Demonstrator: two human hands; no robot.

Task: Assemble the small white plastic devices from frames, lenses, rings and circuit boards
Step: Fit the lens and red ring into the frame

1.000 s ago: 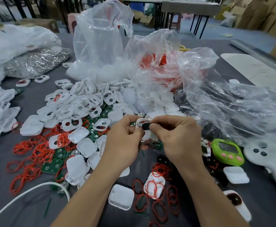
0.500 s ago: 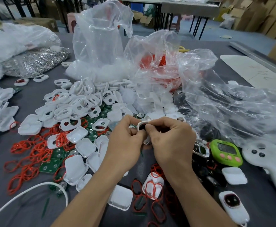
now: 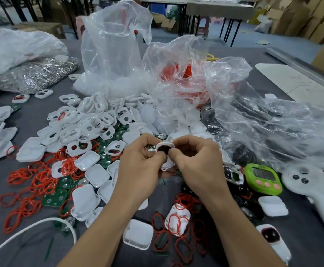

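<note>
— Where is the piece?

— I've got the small white plastic frame point(image 3: 167, 145) up off the grey bench point(image 3: 22, 245), mid-view, between both hands. My left grip point(image 3: 138, 170) pinches its left edge with curled fingers. My right grip point(image 3: 197, 164) pinches the right edge, its thumb beside the dark lens point(image 3: 163, 149) in the frame's upper opening.

— And the stock?

— The heap of loose white plastic frames point(image 3: 91, 120) lies behind and to the left. Thin red rubber rings point(image 3: 34, 182) are scattered left and front, with square green circuit boards point(image 3: 56, 198) among them. On my right a green digital timer point(image 3: 263, 179) sits just beside a white handheld controller point(image 3: 315, 191). Crumpled clear plastic bags point(image 3: 115, 51) stand at the back.
</note>
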